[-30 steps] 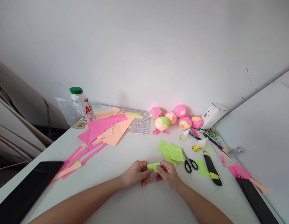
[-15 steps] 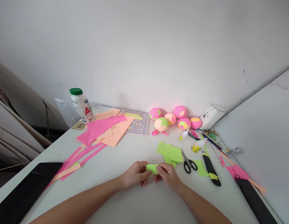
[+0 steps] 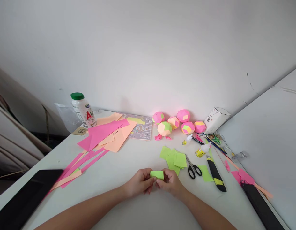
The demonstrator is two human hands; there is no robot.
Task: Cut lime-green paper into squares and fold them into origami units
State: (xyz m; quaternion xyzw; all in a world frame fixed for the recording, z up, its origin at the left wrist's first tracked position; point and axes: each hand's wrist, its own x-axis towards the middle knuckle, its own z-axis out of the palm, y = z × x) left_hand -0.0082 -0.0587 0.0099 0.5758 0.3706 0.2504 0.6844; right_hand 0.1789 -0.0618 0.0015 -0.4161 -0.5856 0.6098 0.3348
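Observation:
A small folded piece of green paper (image 3: 157,174) is held up between my two hands over the front of the table. My left hand (image 3: 141,182) pinches its left end, thumb along the lower edge. On the other end, my right hand (image 3: 171,183) grips it with the thumb at the bottom corner and fingers behind. Several green paper squares (image 3: 180,159) lie just beyond my right hand. Black-handled scissors (image 3: 193,168) rest beside them, with another green square (image 3: 205,173) to their right.
A box cutter (image 3: 216,175) and two glue bottles (image 3: 202,150) lie at right. Several paper balls (image 3: 164,128) line the wall. Pink and peach sheets (image 3: 100,135), a white bottle (image 3: 84,110) and a black tablet (image 3: 30,195) occupy the left. A black phone (image 3: 260,204) lies at far right.
My right thumb has slid from the front of the green paper down to its lower edge, so more of the paper's face shows. Both hands still hold it.

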